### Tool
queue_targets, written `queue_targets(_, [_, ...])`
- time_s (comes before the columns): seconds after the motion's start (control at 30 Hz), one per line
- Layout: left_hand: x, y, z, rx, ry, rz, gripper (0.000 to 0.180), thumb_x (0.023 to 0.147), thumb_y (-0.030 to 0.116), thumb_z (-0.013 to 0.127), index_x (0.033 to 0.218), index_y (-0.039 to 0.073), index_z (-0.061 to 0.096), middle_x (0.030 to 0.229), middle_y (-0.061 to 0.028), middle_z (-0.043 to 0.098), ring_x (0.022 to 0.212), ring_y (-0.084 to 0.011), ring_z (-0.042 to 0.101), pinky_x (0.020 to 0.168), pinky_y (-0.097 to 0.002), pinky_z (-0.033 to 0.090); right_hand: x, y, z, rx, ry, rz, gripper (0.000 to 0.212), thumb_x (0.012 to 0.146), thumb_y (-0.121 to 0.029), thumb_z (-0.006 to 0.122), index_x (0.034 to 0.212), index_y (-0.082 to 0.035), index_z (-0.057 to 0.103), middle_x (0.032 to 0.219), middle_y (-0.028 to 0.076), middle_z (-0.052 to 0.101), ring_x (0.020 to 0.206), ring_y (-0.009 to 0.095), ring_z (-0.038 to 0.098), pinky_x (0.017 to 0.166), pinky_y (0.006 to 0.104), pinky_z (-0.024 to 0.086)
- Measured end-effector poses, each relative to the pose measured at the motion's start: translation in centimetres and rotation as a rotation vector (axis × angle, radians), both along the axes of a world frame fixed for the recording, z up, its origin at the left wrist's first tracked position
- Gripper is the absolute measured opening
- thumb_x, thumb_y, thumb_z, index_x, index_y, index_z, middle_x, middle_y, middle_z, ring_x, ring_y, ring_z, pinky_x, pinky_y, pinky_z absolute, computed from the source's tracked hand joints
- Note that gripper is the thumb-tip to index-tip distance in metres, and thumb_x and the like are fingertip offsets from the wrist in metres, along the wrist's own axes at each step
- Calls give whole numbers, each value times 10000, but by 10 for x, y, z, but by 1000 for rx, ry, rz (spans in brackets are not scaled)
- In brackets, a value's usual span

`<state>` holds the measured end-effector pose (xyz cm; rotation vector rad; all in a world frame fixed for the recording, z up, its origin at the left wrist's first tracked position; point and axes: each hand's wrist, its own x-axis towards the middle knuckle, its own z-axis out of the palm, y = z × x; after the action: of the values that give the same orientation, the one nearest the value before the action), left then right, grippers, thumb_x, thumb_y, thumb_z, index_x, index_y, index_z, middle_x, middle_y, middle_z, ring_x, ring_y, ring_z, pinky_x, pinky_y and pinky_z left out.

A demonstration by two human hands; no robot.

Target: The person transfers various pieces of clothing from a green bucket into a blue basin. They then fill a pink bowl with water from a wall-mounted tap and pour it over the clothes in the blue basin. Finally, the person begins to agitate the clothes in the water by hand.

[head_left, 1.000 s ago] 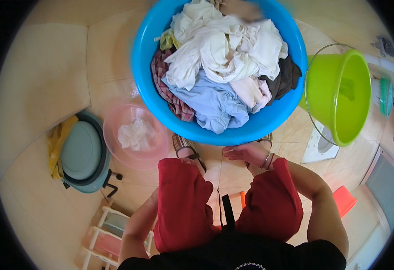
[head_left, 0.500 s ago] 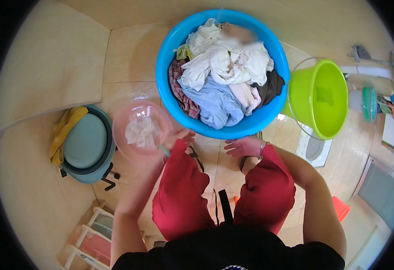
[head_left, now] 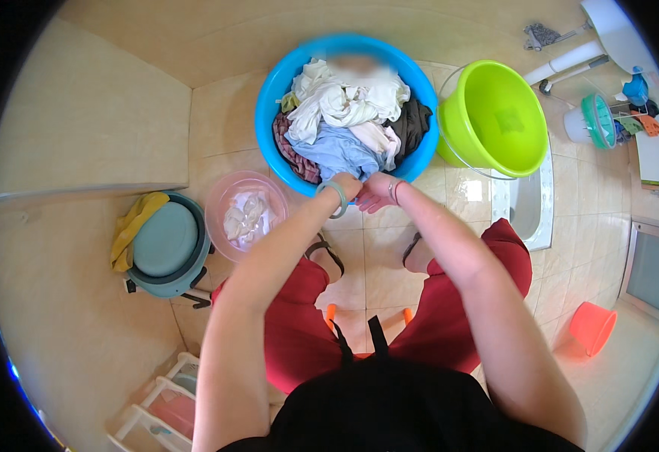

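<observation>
A big blue basin (head_left: 268,143) is heaped with laundry. White clothes (head_left: 344,102) lie on top, with a light blue garment (head_left: 333,151) nearest me and dark clothing (head_left: 412,128) at the right. Both my hands meet over the near rim, beside the light blue garment. My left hand (head_left: 344,186), below a pale green bangle, has its fingers curled. Close against it, my right hand (head_left: 378,192) has bent fingers pointing inward and down. What lies between the fingers is hidden. To the left, a pink translucent basin (head_left: 213,226) holds a wet white cloth (head_left: 247,217).
A lime green bucket (head_left: 488,113) stands right of the blue basin, near a floor-level squat toilet (head_left: 525,203). Stacked grey-green basins with a yellow cloth (head_left: 130,233) sit at left. An orange bucket (head_left: 591,329) and a white rack (head_left: 156,407) are farther back.
Both hands have come up from beside my knees and met at the blue basin's near rim. My knees have spread apart, and the view has shifted.
</observation>
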<state>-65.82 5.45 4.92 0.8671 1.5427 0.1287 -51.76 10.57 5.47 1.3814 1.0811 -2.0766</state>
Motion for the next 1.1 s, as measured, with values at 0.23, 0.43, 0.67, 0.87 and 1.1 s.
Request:
queue_targets(0.23, [92,-75,-20,-157,-346,925,334,899,271,494,1186,101,519,1064,-102,629,916,-205,604,758,-366,486,76,-83,-14,-55,34,-808,271,905,-195,462,1036,-11,611,963,122,669,765,239,670,632,323,548])
queue_targets(0.43, [160,-155,-72,-260,-91,519,250,887,240,460,1011,101,627,951,-40,662,854,-157,608,688,-315,462,128,-163,-74,69,-193,-484,218,872,-163,502,959,-13,634,768,96,663,602,202,645,506,305,528])
queue_targets(0.67, [145,-97,-75,-272,-557,1169,236,879,250,564,1057,97,589,966,-64,645,875,-185,602,760,-336,492,127,-118,-89,-68,63,-1162,264,864,-208,559,1054,-28,590,913,90,649,744,192,624,618,296,512])
queue_targets(0.87, [125,-70,-83,-126,-601,1219,271,894,234,544,1127,96,542,1016,-70,622,896,-194,596,764,-349,501,93,-73,-67,-54,103,-1161,333,860,-230,577,1156,-77,560,1036,53,633,884,166,587,711,297,459])
queue_targets(1.1, [107,-29,-120,-180,-706,1382,212,863,154,530,1059,76,544,992,-86,602,934,-221,581,818,-367,488,66,-41,-115,0,124,-1267,298,818,-140,562,1115,-142,570,967,-13,625,856,143,556,705,299,397])
